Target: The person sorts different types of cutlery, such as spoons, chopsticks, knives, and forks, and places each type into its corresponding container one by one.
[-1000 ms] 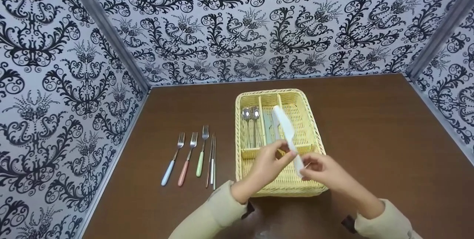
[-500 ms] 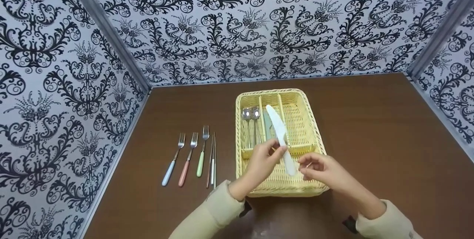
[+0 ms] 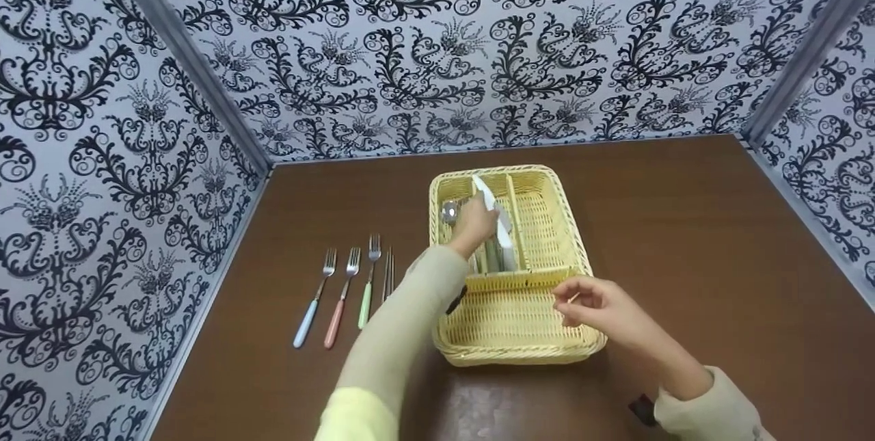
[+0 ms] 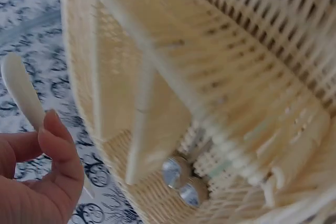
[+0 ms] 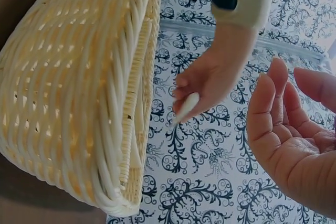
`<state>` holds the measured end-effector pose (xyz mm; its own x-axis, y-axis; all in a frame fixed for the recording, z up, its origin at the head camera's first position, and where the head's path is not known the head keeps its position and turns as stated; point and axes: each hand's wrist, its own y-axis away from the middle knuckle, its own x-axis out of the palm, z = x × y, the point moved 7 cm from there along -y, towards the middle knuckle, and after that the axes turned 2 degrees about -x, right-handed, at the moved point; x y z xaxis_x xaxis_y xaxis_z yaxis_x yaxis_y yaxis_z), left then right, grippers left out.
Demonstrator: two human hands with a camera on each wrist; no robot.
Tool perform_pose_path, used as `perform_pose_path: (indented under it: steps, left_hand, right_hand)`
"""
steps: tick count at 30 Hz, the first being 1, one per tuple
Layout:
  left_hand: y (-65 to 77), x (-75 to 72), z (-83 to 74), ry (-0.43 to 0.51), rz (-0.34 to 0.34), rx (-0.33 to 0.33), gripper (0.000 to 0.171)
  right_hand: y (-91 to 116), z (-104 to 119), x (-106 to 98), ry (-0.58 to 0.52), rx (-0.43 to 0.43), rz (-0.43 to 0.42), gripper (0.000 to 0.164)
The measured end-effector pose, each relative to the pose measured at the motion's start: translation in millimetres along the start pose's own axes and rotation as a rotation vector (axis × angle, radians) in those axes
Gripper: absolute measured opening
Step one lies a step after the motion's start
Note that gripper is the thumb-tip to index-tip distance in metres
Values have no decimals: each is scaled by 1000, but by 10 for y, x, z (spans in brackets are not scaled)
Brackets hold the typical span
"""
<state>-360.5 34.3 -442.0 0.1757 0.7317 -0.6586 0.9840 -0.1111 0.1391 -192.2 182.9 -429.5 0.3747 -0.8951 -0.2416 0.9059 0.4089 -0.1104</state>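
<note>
A brown table [image 3: 670, 243] bears a wicker basket [image 3: 513, 318]; over its far middle compartment [image 3: 500, 188], the left hand [image 3: 474, 222] pinches a white knife [image 3: 502, 230]. The right hand [image 3: 600, 305], loosely curled, holds nothing. The knife looks light, stiff and slick, best gripped mid-length.

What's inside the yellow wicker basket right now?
Two spoons lie in the left compartment and something pale green in the middle compartment. The left hand, holding a white knife above, hides parts of both in the head view.
</note>
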Motion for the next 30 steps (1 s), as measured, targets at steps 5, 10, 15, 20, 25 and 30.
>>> perform_pose_path:
  steps: [5,10,15,20,25,30]
  left_hand:
    - [-230,171,125,-39,73,-54,49]
    - [-282,287,185,-148,91,-43,47]
    - [-258,366,124,-391,59,59,33]
    - [-255,419,86,-654,15,121,19]
    - [-298,466,126,-707,31,121,15]
    - [-252,300,121,-441,61,129,26]
  right_hand:
    - [-24,28,-12,-21,-31,9,24]
    - [-24,10,-35,-35,-21,14,26]
    - [7,-10,-105,-9,-9,-7,24]
    - [21,-1,-118,1,-20,-14,22]
    - [9,-4,-113,-8,-17,-9,22]
    - [25,-1,-127,-18,-20,-11,23]
